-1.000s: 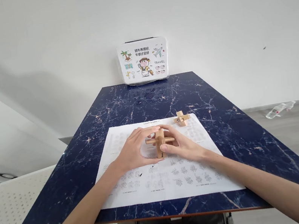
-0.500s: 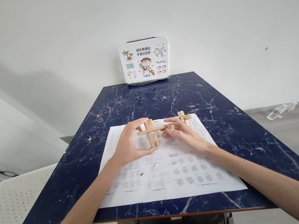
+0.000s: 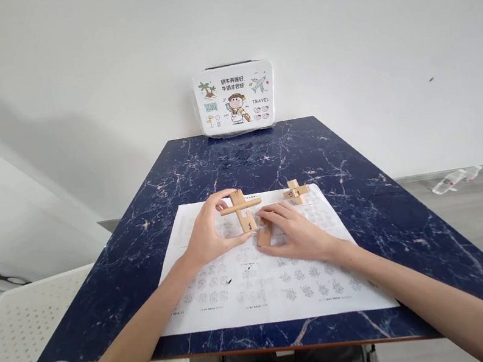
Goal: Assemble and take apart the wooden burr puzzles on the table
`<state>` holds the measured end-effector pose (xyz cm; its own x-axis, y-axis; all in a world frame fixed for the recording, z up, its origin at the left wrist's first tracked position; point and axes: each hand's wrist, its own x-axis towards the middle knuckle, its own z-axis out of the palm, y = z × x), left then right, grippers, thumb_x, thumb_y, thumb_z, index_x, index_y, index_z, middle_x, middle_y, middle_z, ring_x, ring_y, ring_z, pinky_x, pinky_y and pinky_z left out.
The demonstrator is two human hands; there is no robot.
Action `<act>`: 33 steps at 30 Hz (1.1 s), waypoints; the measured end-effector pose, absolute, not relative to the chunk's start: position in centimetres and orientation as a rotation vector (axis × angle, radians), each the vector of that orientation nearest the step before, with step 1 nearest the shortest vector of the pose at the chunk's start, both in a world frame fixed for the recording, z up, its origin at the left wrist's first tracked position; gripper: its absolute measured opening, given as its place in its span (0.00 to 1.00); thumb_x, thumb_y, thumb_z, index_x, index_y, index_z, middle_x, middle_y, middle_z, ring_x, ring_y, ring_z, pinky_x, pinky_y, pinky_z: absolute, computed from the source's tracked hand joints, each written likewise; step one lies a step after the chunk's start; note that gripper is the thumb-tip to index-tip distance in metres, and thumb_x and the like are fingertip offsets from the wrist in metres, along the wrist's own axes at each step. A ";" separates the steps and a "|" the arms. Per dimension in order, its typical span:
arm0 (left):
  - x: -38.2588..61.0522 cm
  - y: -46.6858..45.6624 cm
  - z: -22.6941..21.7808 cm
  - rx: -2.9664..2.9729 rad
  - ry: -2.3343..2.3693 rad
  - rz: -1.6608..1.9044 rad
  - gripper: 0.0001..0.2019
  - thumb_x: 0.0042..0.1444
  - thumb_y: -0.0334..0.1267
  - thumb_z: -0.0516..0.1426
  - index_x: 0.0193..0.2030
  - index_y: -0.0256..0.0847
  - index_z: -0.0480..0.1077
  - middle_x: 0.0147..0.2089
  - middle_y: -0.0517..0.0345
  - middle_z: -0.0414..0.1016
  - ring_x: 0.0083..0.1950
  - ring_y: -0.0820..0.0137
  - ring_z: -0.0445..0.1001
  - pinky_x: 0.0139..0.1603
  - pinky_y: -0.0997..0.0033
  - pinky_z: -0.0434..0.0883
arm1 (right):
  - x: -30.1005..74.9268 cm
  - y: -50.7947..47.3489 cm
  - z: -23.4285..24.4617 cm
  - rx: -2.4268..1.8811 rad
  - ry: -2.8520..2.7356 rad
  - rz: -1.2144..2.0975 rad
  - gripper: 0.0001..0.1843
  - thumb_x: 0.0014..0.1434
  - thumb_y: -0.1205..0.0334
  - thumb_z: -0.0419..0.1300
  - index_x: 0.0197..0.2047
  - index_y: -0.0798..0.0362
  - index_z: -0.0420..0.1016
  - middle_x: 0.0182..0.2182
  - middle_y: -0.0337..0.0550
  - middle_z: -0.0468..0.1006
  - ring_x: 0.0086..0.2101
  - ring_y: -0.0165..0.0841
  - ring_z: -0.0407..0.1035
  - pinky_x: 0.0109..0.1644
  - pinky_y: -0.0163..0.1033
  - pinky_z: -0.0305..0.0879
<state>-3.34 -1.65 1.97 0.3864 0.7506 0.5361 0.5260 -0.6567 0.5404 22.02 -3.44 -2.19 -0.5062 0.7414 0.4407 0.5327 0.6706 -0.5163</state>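
My left hand (image 3: 209, 228) is closed on a notched wooden puzzle block (image 3: 246, 221), gripping it by its two ends between thumb and fingers. A thin wooden stick (image 3: 240, 206) crosses that block near its upper part. Just to the right, my right hand (image 3: 294, 231) has thumb and fingers around another notched wooden block (image 3: 264, 231), which is tilted and partly covered by the fingers. Both hands are over a printed instruction sheet (image 3: 272, 308). Behind my right hand stands a small cross-shaped wooden assembly (image 3: 296, 192) with dark marks on it.
The dark blue marbled table (image 3: 244, 171) carries the sheet. A white case with cartoon prints (image 3: 236, 98) leans against the wall at the far edge. Left of the table is a white perforated rack (image 3: 10, 324) with a cable. A clear plastic item (image 3: 449, 181) lies on the floor at right.
My right hand has left the stick's end and moved slightly down, turning the notched block upright in its fingers. The left hand's block is tilted more, showing its notch.
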 end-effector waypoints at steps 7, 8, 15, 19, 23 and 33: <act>-3.2 -1.8 1.9 2.350 1.115 1.036 0.42 0.49 0.49 0.74 0.68 0.49 0.62 0.68 0.47 0.71 0.55 0.58 0.76 0.59 0.51 0.75 | 22.1 -3.3 -2.4 -0.973 -2.240 0.393 0.28 0.62 0.47 0.69 0.61 0.51 0.74 0.60 0.58 0.75 0.60 0.54 0.69 0.66 0.64 0.69; -3.2 -1.7 1.9 2.352 1.115 1.030 0.42 0.49 0.49 0.74 0.68 0.49 0.62 0.68 0.47 0.71 0.55 0.57 0.76 0.60 0.51 0.75 | 22.1 -3.3 -2.4 -0.971 -2.242 0.399 0.29 0.63 0.47 0.69 0.61 0.51 0.73 0.60 0.58 0.75 0.61 0.54 0.68 0.66 0.64 0.69; -3.2 -1.7 2.2 2.356 1.092 1.014 0.42 0.49 0.49 0.74 0.68 0.48 0.63 0.68 0.47 0.72 0.57 0.56 0.77 0.59 0.50 0.76 | 22.2 -3.3 -2.0 -0.992 -2.115 0.445 0.25 0.70 0.48 0.63 0.65 0.48 0.66 0.58 0.56 0.76 0.57 0.51 0.72 0.60 0.62 0.73; -3.3 -1.8 2.3 2.349 1.083 0.986 0.42 0.47 0.48 0.74 0.67 0.48 0.63 0.67 0.47 0.73 0.59 0.53 0.76 0.60 0.48 0.75 | 22.1 -3.5 -1.8 -0.991 -2.049 0.445 0.18 0.74 0.54 0.58 0.64 0.47 0.67 0.55 0.53 0.79 0.54 0.48 0.74 0.58 0.59 0.74; -3.4 -1.8 1.9 2.349 1.007 0.911 0.45 0.46 0.51 0.75 0.68 0.48 0.62 0.68 0.45 0.72 0.62 0.51 0.76 0.62 0.46 0.74 | 22.1 -3.6 -1.5 -0.955 -2.018 0.442 0.12 0.76 0.58 0.55 0.59 0.47 0.71 0.51 0.50 0.80 0.50 0.45 0.76 0.55 0.55 0.74; -3.1 -1.8 1.8 2.303 0.949 0.833 0.44 0.47 0.51 0.75 0.67 0.46 0.63 0.68 0.43 0.71 0.65 0.48 0.74 0.64 0.45 0.72 | 22.2 -3.5 -1.6 -0.914 -2.093 0.473 0.08 0.75 0.62 0.55 0.52 0.49 0.74 0.44 0.48 0.81 0.43 0.40 0.76 0.46 0.47 0.72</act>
<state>-3.10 -1.81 1.84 0.5678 0.7489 0.3419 0.4365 -0.6260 0.6463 22.23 -3.49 -1.56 -0.4308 0.7413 0.5146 0.4478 0.6707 -0.5913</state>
